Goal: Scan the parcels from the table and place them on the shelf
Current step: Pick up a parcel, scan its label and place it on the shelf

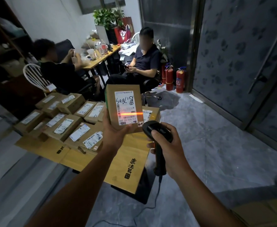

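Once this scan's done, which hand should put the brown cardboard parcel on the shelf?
Left. The left hand already grips the brown cardboard parcel, and the dark shelf stands on that side; the right hand is occupied by the black corded scanner.

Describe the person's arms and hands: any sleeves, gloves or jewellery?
The left hand and right hand are ungloved, with no rings or watch visible. Both arms are uncovered as far as the frame shows; no sleeves are in view.
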`<state>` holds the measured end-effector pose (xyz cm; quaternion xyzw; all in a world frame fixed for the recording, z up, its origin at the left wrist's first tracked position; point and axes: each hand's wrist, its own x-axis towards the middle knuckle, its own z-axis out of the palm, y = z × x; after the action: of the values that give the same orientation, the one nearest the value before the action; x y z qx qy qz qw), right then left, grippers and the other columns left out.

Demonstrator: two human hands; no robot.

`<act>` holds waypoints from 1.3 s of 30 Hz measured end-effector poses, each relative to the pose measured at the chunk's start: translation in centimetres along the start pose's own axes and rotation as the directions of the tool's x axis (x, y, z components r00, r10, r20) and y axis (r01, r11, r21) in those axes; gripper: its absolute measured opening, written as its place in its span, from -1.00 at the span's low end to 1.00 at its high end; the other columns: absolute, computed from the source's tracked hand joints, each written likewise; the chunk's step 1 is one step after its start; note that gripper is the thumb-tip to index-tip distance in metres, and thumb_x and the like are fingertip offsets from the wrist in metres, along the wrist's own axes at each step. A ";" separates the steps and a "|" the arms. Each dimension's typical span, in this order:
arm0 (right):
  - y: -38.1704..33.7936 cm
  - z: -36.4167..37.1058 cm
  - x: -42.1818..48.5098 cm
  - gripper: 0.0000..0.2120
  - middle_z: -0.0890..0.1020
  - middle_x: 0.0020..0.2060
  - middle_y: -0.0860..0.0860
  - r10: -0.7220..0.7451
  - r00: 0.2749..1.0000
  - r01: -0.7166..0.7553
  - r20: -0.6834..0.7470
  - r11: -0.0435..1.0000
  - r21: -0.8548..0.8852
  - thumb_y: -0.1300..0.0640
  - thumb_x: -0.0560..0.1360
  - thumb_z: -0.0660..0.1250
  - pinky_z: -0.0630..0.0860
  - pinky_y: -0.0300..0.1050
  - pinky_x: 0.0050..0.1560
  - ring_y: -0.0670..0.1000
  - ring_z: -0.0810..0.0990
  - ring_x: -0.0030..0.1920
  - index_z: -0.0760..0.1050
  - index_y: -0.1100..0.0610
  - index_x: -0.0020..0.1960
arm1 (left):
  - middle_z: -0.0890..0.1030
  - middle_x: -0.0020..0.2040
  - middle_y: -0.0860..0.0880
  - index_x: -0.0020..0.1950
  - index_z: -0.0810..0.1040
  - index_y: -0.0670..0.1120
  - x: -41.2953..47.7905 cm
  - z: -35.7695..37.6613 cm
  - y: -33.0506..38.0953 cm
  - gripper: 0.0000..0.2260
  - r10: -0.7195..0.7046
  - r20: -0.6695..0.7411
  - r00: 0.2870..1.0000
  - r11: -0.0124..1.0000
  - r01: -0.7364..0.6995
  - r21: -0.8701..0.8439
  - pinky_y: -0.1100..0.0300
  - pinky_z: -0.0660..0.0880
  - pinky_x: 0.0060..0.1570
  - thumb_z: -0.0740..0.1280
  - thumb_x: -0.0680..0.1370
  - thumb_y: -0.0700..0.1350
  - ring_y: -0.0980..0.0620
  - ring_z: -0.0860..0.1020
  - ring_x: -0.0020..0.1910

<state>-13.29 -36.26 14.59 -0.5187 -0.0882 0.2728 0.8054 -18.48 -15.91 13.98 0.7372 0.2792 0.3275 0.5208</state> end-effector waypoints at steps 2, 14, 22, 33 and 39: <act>-0.1 -0.1 0.0 -0.66 0.74 0.07 0.16 0.005 1.000 -0.006 0.004 1.000 0.015 0.17 0.59 0.47 0.61 -0.04 -0.20 0.15 0.71 -0.17 0.50 -0.01 0.31 | 0.51 0.39 0.04 0.65 0.12 0.09 -0.1 0.0 -0.1 -0.06 -0.003 -0.008 1.000 1.000 0.003 -0.018 0.32 0.62 0.00 0.59 0.44 -0.26 0.08 0.55 0.31; -0.3 -0.4 -0.5 -0.65 0.75 -0.01 0.21 0.013 0.999 -0.012 0.035 1.000 -0.024 0.14 0.58 0.48 0.60 -0.05 -0.18 0.14 0.71 -0.16 0.50 -0.01 0.32 | 0.48 0.44 0.03 0.64 0.10 0.16 -0.4 0.4 0.3 -0.05 -0.020 -0.013 1.000 0.999 0.020 -0.026 -0.04 0.62 0.23 0.61 0.44 -0.21 0.02 0.52 0.36; 1.6 -1.9 -1.1 -0.61 0.68 0.16 -0.04 -0.075 0.992 0.066 -0.099 0.993 -0.093 0.06 0.56 0.52 0.67 0.01 0.06 0.03 0.74 0.05 0.47 -0.15 0.30 | 0.60 0.36 -0.03 0.60 0.19 0.15 -4.6 0.7 -1.7 -0.12 -0.159 0.101 0.982 0.971 0.175 -0.165 -0.14 0.67 0.08 0.56 0.45 -0.32 -0.11 0.61 0.30; 7.1 -4.5 -4.4 -0.48 0.64 0.18 -0.21 0.007 0.977 -0.060 -0.215 0.969 -0.238 0.03 0.53 0.56 0.63 0.17 0.29 -0.14 0.67 0.18 0.43 -0.12 0.40 | 0.64 0.26 0.10 0.57 0.25 0.18 -17.0 -0.5 -5.9 0.00 -0.502 0.140 0.853 0.814 0.521 -0.255 0.03 0.69 -0.10 0.72 0.27 -0.12 0.01 0.66 0.21; 9.4 -0.2 -6.5 -0.54 0.66 0.19 -0.16 0.061 0.989 -0.098 -0.137 0.955 -0.279 0.03 0.54 0.55 0.66 0.08 0.24 -0.06 0.69 0.21 0.45 -0.19 0.34 | 0.69 0.14 0.10 0.42 0.31 0.28 -18.2 -6.0 -6.0 -0.17 -0.571 0.137 0.810 0.760 0.584 -0.285 0.08 0.66 -0.28 0.67 0.32 -0.15 0.08 0.73 -0.02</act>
<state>-21.90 -36.93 7.06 -0.6488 -0.0542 0.2559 0.7146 -35.02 -24.33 6.23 0.5295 0.4259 0.1761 0.7122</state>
